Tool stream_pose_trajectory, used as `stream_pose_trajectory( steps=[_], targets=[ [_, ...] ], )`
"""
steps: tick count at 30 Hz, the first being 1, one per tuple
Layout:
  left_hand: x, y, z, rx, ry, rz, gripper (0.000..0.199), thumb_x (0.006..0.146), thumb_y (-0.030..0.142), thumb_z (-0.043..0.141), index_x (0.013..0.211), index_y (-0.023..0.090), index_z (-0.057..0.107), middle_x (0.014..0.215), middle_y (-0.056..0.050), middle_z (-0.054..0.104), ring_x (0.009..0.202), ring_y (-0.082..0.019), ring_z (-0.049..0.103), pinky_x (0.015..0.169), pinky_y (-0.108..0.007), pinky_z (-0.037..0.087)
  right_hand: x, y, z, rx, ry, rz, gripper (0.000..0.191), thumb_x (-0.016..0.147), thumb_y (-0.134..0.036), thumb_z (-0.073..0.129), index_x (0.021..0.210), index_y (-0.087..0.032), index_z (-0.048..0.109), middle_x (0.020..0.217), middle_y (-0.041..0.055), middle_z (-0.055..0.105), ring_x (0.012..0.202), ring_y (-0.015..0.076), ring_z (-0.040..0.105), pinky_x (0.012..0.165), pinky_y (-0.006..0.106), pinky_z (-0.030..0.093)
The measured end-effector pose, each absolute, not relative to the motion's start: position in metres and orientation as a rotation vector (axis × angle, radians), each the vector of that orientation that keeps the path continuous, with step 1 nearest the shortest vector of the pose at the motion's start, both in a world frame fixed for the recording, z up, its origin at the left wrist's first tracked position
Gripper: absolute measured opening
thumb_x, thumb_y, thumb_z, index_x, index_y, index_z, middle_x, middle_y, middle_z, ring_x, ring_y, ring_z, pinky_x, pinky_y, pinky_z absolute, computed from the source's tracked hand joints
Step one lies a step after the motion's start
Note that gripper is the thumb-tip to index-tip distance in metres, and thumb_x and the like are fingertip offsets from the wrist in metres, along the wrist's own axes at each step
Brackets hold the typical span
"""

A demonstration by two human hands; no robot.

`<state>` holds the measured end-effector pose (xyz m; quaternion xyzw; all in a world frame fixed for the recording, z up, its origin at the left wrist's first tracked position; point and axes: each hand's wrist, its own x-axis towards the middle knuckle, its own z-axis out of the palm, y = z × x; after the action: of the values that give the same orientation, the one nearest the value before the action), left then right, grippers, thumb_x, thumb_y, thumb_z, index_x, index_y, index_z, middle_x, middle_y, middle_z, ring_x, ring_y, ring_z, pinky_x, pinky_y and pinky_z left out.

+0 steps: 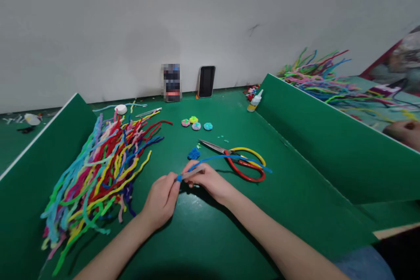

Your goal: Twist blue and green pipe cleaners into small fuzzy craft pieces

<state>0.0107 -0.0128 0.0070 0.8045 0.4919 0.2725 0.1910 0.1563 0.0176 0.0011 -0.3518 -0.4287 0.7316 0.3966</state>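
The left hand (162, 197) is pinching a blue pipe cleaner (210, 158) at its small coiled end, thumb and forefinger clamped together on it, over the middle of the green table (203, 236). The right hand (208, 179) is meeting it just beside the coil, its fingers closing on a pale strip (196, 170), which is looking like a flat stick, though it is too small to be sure. From there the pipe cleaner's loose length is running out above the right hand and crossing over the handles of the scissors (233, 167), which are lying with their blades pointing away to the left. A fuzzy blue lump (194, 154) is sitting just beyond the hands, near the scissors' tips. Farther back, four small fuzzy discs (196, 126) are resting close together, and a glue bottle (254, 103) is leaning beside the right-hand green panel (328, 148). A dark-screened phone (206, 82) is standing against the white wall (210, 17). To the left, a big heap of colored pipe cleaners (108, 162) is spreading across the table, with tweezers (149, 112) and a round white object (121, 109) lying behind it. Past the right-hand panel, another person's hand (407, 133) is showing near a second heap (315, 78).
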Motion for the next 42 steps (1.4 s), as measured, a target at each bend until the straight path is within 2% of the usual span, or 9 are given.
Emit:
stream_pose_trajectory(
  steps=[10,16,21,30,42],
  targets=[
    [0.013,-0.010,0.006,2.039,1.528,0.794,0.023,0.080,0.030,0.026,0.066,0.019,0.040,0.051,0.004,0.041,0.048,-0.012,0.044,0.047,-0.021,0.032,0.148,0.013,-0.007,-1.028,-1.268,1.648,0.008,0.062,-0.023,0.055,0.063,-0.016,0.052,0.056,-0.0050,0.047,0.053,0.0072,0.043,0.052,0.021,0.035],
    [0.011,-0.008,0.003,2.092,1.618,0.749,0.024,0.080,0.031,0.024,0.070,0.019,0.043,0.057,0.000,0.049,0.055,-0.015,0.050,0.052,-0.024,0.036,0.151,0.008,-0.002,-1.099,-1.607,1.287,0.008,0.071,-0.021,0.048,0.067,-0.017,0.054,0.062,-0.0031,0.051,0.057,0.0087,0.046,0.056,0.021,0.038],
    [0.011,-0.008,0.003,2.100,1.667,0.737,0.024,0.080,0.031,0.024,0.072,0.019,0.044,0.057,-0.001,0.051,0.055,-0.015,0.051,0.051,-0.024,0.037,0.149,0.006,0.004,-1.082,-1.716,1.054,0.009,0.070,-0.015,0.048,0.065,-0.016,0.055,0.062,-0.0013,0.055,0.060,0.0097,0.050,0.060,0.021,0.040],
    [0.009,-0.006,0.000,2.152,1.710,0.714,0.027,0.080,0.031,0.024,0.078,0.019,0.048,0.062,-0.003,0.057,0.059,-0.017,0.055,0.054,-0.026,0.040,0.151,0.004,0.001,-0.989,-1.898,0.799,0.012,0.074,-0.014,0.044,0.070,-0.015,0.056,0.065,0.0026,0.056,0.061,0.0112,0.051,0.058,0.021,0.041],
    [0.008,-0.004,-0.003,2.312,1.725,0.624,0.027,0.082,0.027,0.027,0.085,0.018,0.052,0.071,-0.005,0.062,0.062,-0.018,0.056,0.056,-0.027,0.041,0.149,0.002,-0.005,-1.006,-2.011,0.623,0.014,0.075,-0.014,0.040,0.071,-0.016,0.054,0.066,0.0048,0.058,0.061,0.0133,0.053,0.058,0.023,0.042]
  ],
)
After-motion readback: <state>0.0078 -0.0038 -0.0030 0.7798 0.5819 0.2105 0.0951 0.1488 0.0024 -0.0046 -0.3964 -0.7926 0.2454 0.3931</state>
